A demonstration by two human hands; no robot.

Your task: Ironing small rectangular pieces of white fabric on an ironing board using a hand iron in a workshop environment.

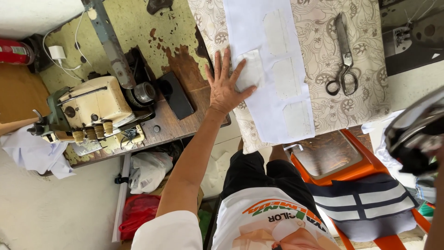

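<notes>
My left hand [225, 90] lies flat, fingers spread, on the left edge of a long white fabric strip [253, 32] spread over a floral table cover [323, 28]. Several pale rectangular patches [285, 78] sit along the strip, and my fingertips touch one of them. At the right edge a blurred shiny iron [416, 125] with a dark handle hangs above the table corner. My right hand [437, 185] shows only as a wrist and forearm behind the iron and seems to grip it.
Large metal scissors [344, 60] lie right of the strip. An old cream sewing machine [92, 104] and a black phone [175, 95] sit on the worn table at left. An orange stool [351, 171], striped cloth [365, 203] and plastic bags [148, 169] are below.
</notes>
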